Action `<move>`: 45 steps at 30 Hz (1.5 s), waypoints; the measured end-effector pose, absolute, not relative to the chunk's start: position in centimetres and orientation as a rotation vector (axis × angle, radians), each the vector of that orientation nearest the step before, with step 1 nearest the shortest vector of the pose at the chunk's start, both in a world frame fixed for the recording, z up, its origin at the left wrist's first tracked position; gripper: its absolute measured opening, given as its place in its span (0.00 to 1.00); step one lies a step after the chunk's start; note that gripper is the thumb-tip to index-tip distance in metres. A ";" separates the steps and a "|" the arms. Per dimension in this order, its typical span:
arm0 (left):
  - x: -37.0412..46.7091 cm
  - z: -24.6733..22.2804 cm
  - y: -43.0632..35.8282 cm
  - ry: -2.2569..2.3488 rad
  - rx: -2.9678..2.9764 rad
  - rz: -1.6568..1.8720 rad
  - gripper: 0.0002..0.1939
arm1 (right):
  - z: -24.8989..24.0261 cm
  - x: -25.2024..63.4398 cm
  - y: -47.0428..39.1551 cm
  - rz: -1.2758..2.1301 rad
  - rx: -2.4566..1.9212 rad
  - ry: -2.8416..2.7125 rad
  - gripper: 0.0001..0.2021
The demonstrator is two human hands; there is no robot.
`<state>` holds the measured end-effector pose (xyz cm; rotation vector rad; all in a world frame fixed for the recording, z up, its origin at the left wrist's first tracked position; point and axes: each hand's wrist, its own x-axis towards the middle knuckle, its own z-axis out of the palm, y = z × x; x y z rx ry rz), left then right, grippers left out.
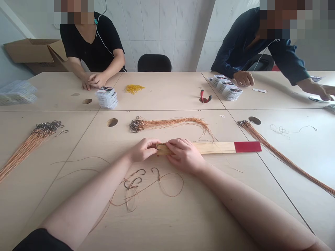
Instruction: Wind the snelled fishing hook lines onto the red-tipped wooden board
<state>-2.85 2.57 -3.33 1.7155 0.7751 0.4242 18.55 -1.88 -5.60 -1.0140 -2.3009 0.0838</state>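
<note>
My left fingers (pixel 151 141) pinch the wooden strip (pixel 228 147) at its left end — right fingers (pixel 176 145) clamped on it just beside, its length stretching rightward.

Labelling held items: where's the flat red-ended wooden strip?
Head view, right of centre: the strip, held by left hand and right hand at its left end, below the middle orange-lined hook bundle.

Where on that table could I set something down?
Bare tabletop lies between the yellow pile and the red-handled tool. Another patch lies between the right forearm and the right-hand line bundle. Between the forearms, loose hooks and line crowd it.
</note>
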 end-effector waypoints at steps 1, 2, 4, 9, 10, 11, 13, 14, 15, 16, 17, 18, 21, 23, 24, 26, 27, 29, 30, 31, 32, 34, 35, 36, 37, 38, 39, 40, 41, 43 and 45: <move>-2.8 -3.3 2.5 0.779 1.720 0.426 0.08 | -5.6 18.6 -1.9 0.081 -1.017 -2.305 0.18; -2.8 -3.2 2.5 0.786 1.726 0.428 0.08 | -5.6 18.6 -1.9 0.079 -1.017 -2.311 0.18; -2.7 -3.2 2.4 0.800 1.740 0.431 0.08 | -5.6 18.6 -1.9 0.078 -1.017 -2.324 0.18; -2.6 -3.2 2.4 0.804 1.728 0.437 0.09 | -5.5 18.6 -1.9 0.088 -1.017 -2.320 0.18; -2.6 -3.2 2.4 0.802 1.726 0.438 0.09 | -5.5 18.6 -1.9 0.092 -1.016 -2.318 0.18; -2.7 -3.2 2.4 0.799 1.726 0.440 0.09 | -5.5 18.6 -1.8 0.096 -1.015 -2.318 0.18; -2.7 -3.3 2.4 0.796 1.730 0.443 0.10 | -5.6 18.6 -1.8 0.106 -1.012 -2.318 0.18; -2.7 -3.3 2.4 0.800 1.733 0.440 0.10 | -5.6 18.6 -1.8 0.109 -1.011 -2.318 0.18; -2.7 -3.3 2.5 0.806 1.734 0.434 0.10 | -5.6 18.6 -1.8 0.111 -1.011 -2.318 0.18; -2.7 -3.4 2.5 0.814 1.734 0.428 0.10 | -5.7 18.6 -1.8 0.110 -1.011 -2.319 0.18; -2.7 -3.4 2.5 0.819 1.732 0.423 0.10 | -5.7 18.6 -1.8 0.107 -1.012 -2.320 0.18; -2.7 -3.4 2.5 0.822 1.730 0.420 0.11 | -5.7 18.7 -1.8 0.104 -1.012 -2.323 0.18; -2.7 -3.4 2.5 0.815 1.726 0.421 0.11 | -5.7 18.7 -1.7 0.091 -1.010 -2.330 0.18; -2.7 -3.4 2.5 0.813 1.722 0.422 0.11 | -5.7 18.7 -1.7 0.085 -1.010 -2.331 0.18; -2.7 -3.4 2.5 0.814 1.720 0.423 0.11 | -5.7 18.7 -1.7 0.083 -1.010 -2.331 0.18; -2.7 -3.4 2.5 0.816 1.716 0.427 0.10 | -5.6 18.7 -1.7 0.078 -1.013 -2.331 0.18; -2.7 -3.4 2.5 0.816 1.715 0.430 0.09 | -5.6 18.7 -1.7 0.075 -1.013 -2.334 0.18; -2.7 -3.4 2.5 0.814 1.714 0.432 0.09 | -5.6 18.7 -1.7 0.071 -1.015 -2.339 0.18; -2.7 -3.4 2.5 0.814 1.713 0.432 0.09 | -5.6 18.7 -1.7 0.070 -1.013 -2.342 0.18; -2.7 -3.4 2.5 0.815 1.713 0.431 0.09 | -5.6 18.7 -1.7 0.069 -1.013 -2.344 0.18; -2.6 -3.4 2.5 0.817 1.714 0.431 0.09 | -5.6 18.7 -1.7 0.068 -1.012 -2.344 0.18; -2.6 -3.4 2.5 0.825 1.719 0.430 0.09 | -5.6 18.7 -1.7 0.063 -1.014 -2.342 0.19; -2.6 -3.4 2.5 0.828 1.724 0.430 0.09 | -5.6 18.7 -1.7 0.060 -1.014 -2.342 0.19; -2.6 -3.4 2.5 0.833 1.730 0.428 0.09 | -5.5 18.7 -1.7 0.060 -1.014 -2.344 0.19; -2.6 -3.4 2.5 0.837 1.734 0.425 0.09 | -5.5 18.8 -1.7 0.059 -1.014 -2.349 0.18; -2.6 -3.4 2.5 0.842 1.735 0.423 0.09 | -5.4 18.8 -1.7 0.061 -1.014 -2.356 0.18; -2.6 -3.4 2.5 0.847 1.735 0.420 0.09 | -5.3 18.9 -1.7 0.062 -1.019 -2.363 0.18; -2.6 -3.4 2.5 0.852 1.732 0.418 0.09 | -5.2 19.0 -1.7 0.063 -1.027 -2.371 0.18; -2.7 -3.5 2.5 0.856 1.728 0.416 0.09 | -5.2 19.0 -1.7 0.065 -1.038 -2.377 0.18; -2.7 -3.5 2.5 0.861 1.726 0.411 0.09 | -5.1 19.1 -1.7 0.071 -1.058 -2.386 0.19; -2.7 -3.5 2.5 0.867 1.730 0.410 0.09 | -5.1 19.1 -1.7 0.075 -1.068 -2.388 0.19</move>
